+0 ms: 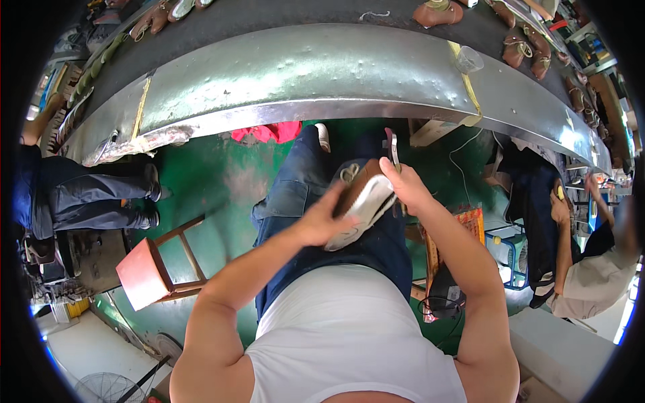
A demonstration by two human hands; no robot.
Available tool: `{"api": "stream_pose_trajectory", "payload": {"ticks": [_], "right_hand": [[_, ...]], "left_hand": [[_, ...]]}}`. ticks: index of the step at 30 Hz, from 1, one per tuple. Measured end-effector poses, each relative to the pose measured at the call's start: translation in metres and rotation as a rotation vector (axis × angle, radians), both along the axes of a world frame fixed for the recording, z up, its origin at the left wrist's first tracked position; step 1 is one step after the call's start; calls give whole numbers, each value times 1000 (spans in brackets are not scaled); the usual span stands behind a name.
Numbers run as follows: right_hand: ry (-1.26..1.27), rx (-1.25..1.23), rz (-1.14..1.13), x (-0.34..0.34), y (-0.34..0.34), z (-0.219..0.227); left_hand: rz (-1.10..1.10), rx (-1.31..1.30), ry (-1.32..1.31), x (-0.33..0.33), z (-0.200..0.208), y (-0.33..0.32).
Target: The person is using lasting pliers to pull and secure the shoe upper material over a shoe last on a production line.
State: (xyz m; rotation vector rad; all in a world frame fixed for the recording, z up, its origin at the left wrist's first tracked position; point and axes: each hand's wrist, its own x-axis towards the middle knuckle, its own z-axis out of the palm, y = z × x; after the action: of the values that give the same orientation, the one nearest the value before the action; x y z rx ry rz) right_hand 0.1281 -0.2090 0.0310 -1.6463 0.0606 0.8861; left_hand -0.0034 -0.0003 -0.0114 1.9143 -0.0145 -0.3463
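Observation:
Over my lap I hold a brown shoe tilted on its side, its white sole facing up and to the right. My left hand grips its lower left side, fingers round the brown upper. At its upper right end my right hand is closed on it, with the thumb along the edge of the sole. A lace shows near the brown upper's top. The fingers beneath the shoe are partly hidden.
Ahead runs a metal-edged bench with a dark top carrying a brown shoe, several others and a clear plastic cup. A stool stands left. Red cloth lies under the bench. Co-workers are at far left and right.

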Motion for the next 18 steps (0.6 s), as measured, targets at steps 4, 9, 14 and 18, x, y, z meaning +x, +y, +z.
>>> {"api": "stream_pose_trajectory", "payload": {"ticks": [4, 9, 14, 18], "right_hand": [[-32, 46, -115, -15, 20, -45], [-60, -2, -134, -49, 30, -56], [-118, 139, 152, -29, 3, -49], [49, -15, 250, -14, -21, -35]], "left_hand": [[295, 259, -48, 6, -17, -21], [411, 203, 85, 14, -22, -4], [445, -160, 284, 11, -31, 16], [264, -219, 459, 10, -10, 16]]}}
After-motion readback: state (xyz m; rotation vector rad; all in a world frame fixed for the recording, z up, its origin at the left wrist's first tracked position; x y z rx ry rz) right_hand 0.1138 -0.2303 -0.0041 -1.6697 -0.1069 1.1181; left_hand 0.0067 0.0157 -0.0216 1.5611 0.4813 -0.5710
